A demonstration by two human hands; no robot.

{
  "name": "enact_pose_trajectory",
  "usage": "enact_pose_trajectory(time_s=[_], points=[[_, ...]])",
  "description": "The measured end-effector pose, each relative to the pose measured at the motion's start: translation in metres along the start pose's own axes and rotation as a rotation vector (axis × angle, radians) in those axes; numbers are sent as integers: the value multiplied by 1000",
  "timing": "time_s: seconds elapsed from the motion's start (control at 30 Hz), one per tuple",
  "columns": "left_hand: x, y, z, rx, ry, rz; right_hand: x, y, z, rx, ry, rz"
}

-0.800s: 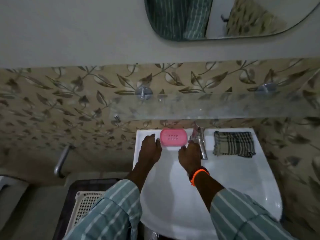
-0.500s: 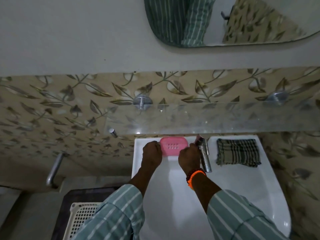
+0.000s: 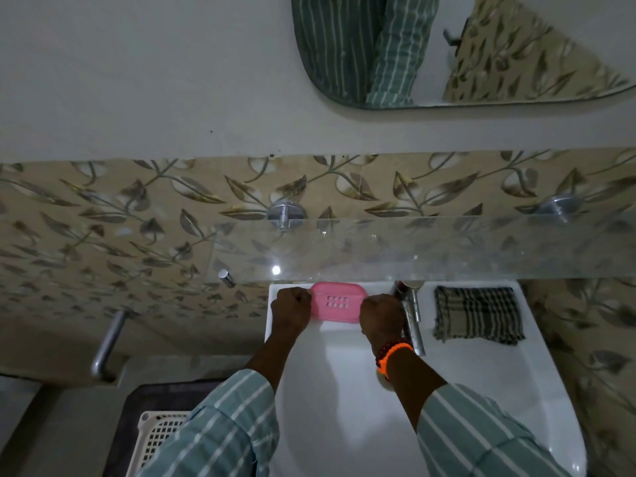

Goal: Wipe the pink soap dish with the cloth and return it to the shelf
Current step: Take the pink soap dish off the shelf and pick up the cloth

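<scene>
The pink soap dish (image 3: 339,302), with small slots in its middle, is at the back rim of the white sink (image 3: 488,380), just under the front edge of the glass shelf (image 3: 430,247). My left hand (image 3: 292,308) grips its left end and my right hand (image 3: 380,316) grips its right end, both with fingers curled. I cannot tell whether the dish rests on the rim or is lifted. The checked cloth (image 3: 477,315) lies folded on the sink rim to the right of the tap, untouched.
A chrome tap (image 3: 411,316) stands right beside my right hand. The glass shelf hangs on two metal pegs (image 3: 285,215) from the leaf-patterned wall. A mirror (image 3: 447,46) is above. A white slotted basket (image 3: 155,438) and a metal wall bar (image 3: 106,346) are at lower left.
Both hands have closed from open beside the dish to gripping its two ends. The view has tilted so that the shelf and sink sit lower in the frame.
</scene>
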State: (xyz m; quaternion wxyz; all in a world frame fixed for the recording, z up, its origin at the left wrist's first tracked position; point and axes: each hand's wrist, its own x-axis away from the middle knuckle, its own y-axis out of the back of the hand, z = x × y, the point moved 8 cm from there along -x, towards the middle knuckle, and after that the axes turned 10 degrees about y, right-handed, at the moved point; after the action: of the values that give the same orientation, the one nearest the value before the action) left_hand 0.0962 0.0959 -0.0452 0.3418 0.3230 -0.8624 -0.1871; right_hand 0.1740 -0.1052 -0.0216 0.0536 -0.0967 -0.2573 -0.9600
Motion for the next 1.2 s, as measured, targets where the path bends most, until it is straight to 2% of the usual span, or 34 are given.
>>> enact_pose_trajectory(time_s=[0.17, 0.3, 0.43, 0.6, 0.67, 0.8, 1.0, 1.1, 1.2], points=[[-4, 0, -2, 45, 29, -19, -3, 3, 1, 24, 12, 13], [-1, 1, -11, -68, -38, -76, -3, 6, 4, 63, 17, -32], [5, 10, -20, -30, -95, -163, -5, 8, 7, 97, 47, -34], [17, 21, -26, -50, -124, -157, 3, 13, 19, 62, 89, 19], [26, 26, -20, 84, -87, -99, 17, 17, 23, -25, 84, 53], [66, 28, 10, 613, 34, 96, 66, 29, 17, -318, 31, 141], [150, -46, 41, 1178, 273, 485, 137, 59, -28, -532, -69, 243], [179, -76, 37, 1374, 433, 641, 153, 69, -50, -594, -129, 310], [190, -89, 39, 1380, 524, 715, 144, 90, -71, -477, -122, 376]])
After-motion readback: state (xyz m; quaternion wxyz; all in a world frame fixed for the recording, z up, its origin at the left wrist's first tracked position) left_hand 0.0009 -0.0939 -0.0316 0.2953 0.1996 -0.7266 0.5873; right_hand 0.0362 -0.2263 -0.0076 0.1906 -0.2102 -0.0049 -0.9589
